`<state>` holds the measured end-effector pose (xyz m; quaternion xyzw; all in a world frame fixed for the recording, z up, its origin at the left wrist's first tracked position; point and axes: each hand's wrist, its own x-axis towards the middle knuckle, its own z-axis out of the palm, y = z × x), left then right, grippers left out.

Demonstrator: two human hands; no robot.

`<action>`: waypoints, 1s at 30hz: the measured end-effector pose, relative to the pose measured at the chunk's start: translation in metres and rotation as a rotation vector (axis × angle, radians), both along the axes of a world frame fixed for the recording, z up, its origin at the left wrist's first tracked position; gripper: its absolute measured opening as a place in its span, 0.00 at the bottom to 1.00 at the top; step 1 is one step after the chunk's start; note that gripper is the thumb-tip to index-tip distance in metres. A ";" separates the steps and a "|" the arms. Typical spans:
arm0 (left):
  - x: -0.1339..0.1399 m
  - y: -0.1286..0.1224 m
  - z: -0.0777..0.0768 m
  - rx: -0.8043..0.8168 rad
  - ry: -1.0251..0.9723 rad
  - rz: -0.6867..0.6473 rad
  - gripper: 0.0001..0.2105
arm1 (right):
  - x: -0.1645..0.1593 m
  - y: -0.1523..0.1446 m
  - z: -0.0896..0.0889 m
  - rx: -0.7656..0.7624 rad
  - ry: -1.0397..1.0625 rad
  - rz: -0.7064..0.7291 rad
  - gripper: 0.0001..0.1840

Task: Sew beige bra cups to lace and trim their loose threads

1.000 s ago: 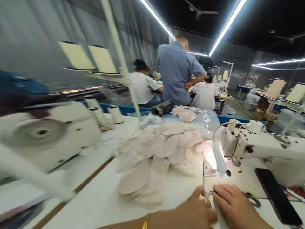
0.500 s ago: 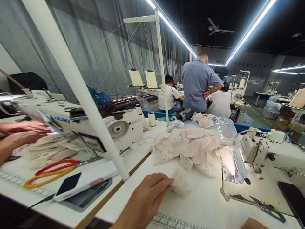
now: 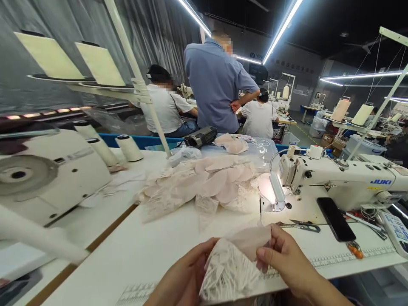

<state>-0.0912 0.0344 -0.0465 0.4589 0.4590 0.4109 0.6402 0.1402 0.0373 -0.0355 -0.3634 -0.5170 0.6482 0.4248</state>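
Remotely I see left hand [image 3: 191,270] and right hand [image 3: 285,257], fingers gripping one pale-pink, white-lace fabric piece [image 3: 231,272] between them, white tabletop [image 3: 143,250] beneath, one black slab phone [image 3: 336,219], one pale-pink fabric heap [image 3: 210,182] (overlapped, uncountable), two white-shirted people [image 3: 162,110], one blue-shirted person [image 3: 212,85], grey draped curtain [image 3: 79,21].

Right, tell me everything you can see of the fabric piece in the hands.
The fabric piece is pale pinkish white and thin-looking. A lacy, textured section lies in front; a smooth, plain section shows behind it. It tilts near the front edge of the table, left side held by the left hand, right side pinched by the right hand.
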 end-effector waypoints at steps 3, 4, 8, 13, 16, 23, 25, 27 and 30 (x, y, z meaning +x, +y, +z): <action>0.008 -0.001 0.008 -0.226 -0.298 0.023 0.26 | 0.007 -0.006 0.001 -0.017 0.023 -0.027 0.30; 0.012 -0.002 0.011 -0.200 -0.300 0.043 0.29 | 0.009 -0.008 0.002 -0.019 0.029 -0.025 0.30; 0.032 -0.006 0.021 -0.114 -0.214 0.101 0.26 | 0.009 -0.013 0.002 -0.017 0.058 -0.003 0.29; 0.040 -0.003 0.036 -0.278 -0.345 0.058 0.18 | 0.011 -0.011 -0.001 -0.010 0.085 -0.017 0.29; 0.039 0.002 0.039 -0.315 -0.307 0.092 0.17 | 0.014 -0.010 -0.003 -0.015 0.083 -0.014 0.29; 0.039 0.013 0.030 -0.268 -0.254 0.052 0.21 | 0.017 -0.004 -0.012 -0.049 0.172 -0.129 0.26; 0.039 0.014 0.032 -0.236 -0.259 -0.017 0.20 | 0.020 -0.002 -0.014 -0.067 0.186 -0.178 0.26; 0.040 0.016 0.033 -0.239 -0.249 -0.046 0.19 | 0.022 -0.001 -0.013 -0.102 0.203 -0.201 0.27; 0.040 0.020 0.034 -0.270 -0.246 -0.070 0.18 | 0.025 0.000 -0.010 -0.153 0.224 -0.217 0.28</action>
